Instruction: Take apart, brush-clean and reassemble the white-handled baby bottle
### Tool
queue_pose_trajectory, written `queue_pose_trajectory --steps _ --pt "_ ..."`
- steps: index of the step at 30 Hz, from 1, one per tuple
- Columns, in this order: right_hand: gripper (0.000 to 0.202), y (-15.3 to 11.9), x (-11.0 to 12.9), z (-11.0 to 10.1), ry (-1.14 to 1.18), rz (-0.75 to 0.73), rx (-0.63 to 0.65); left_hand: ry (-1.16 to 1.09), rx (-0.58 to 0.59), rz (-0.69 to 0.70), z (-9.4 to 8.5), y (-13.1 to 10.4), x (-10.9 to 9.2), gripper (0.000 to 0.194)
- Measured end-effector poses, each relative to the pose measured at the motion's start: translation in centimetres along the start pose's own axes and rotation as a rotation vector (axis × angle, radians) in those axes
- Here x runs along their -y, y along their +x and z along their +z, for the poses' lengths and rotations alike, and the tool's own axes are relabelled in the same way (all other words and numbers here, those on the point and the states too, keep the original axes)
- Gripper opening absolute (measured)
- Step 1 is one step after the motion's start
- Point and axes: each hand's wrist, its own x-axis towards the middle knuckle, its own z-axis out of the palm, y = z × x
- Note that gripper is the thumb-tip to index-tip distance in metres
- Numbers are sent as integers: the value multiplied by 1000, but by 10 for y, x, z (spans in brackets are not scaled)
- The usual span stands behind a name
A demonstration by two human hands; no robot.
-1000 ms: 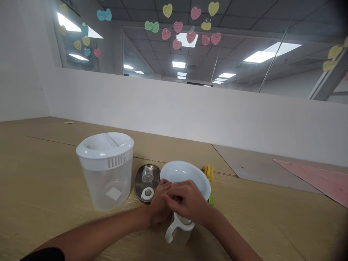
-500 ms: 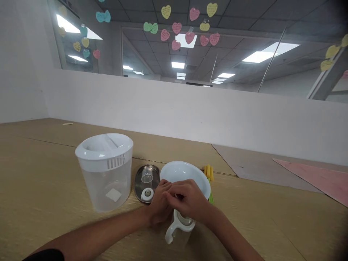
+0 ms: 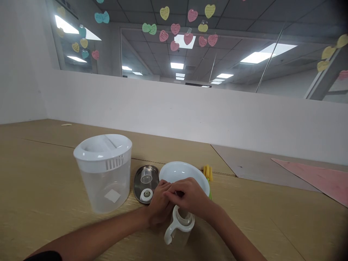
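My left hand (image 3: 161, 203) and my right hand (image 3: 189, 195) meet in front of the white bowl (image 3: 174, 168), fingers curled in against each other. Anything between them is hidden by the fingers. Just below my right hand is a clear baby bottle (image 3: 181, 237) with a white handle (image 3: 172, 229) and a collar around its open top. I cannot tell whether either hand touches it. Left of the bowl lies a small metal tray (image 3: 137, 185), bearing a clear cap (image 3: 146, 175) and a white ring with a nipple (image 3: 146, 195).
A large translucent bin (image 3: 104, 185) with a white lid (image 3: 92, 146) stands to the left. Behind the bowl's right side is a yellow sponge brush (image 3: 208, 172) with a green handle. A pink sheet (image 3: 315, 175) lies at far right, before a white wall (image 3: 163, 108).
The view has shifted slightly. My right hand has lifted a little from the bottle's top, so more of the rim shows. Both hands stay together.
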Motion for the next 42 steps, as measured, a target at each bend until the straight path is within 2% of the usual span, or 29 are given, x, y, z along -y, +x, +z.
queue_pose_trajectory --steps 4,8,11,14,18,21,24,32,42 --pt "14 0 -9 -1 -193 67 47 -41 19 11 -4 3 -4 27" --pt "9 0 -15 -4 -283 122 62 1 66 23 -5 3 -3 30" --pt "13 -1 -15 -6 -419 120 32 -27 52 29 -4 2 -2 29" --pt "27 -2 -13 -8 -561 63 -17 -50 51 30 -3 1 -1 29" --pt "44 -3 -10 -10 -562 -66 -54 -38 42 35 -2 0 1 31" --pt "49 -2 -6 -13 -550 -133 -122 -30 6 52 -2 0 1 31" --pt "49 -2 -4 -14 -544 -155 -145 -30 29 39 -2 0 0 31" --pt "38 -2 -17 -5 -581 -8 31 -31 40 22 -1 0 2 29" --pt "33 -2 -1 -20 -559 80 215 -68 90 -6 -6 4 -4 30"
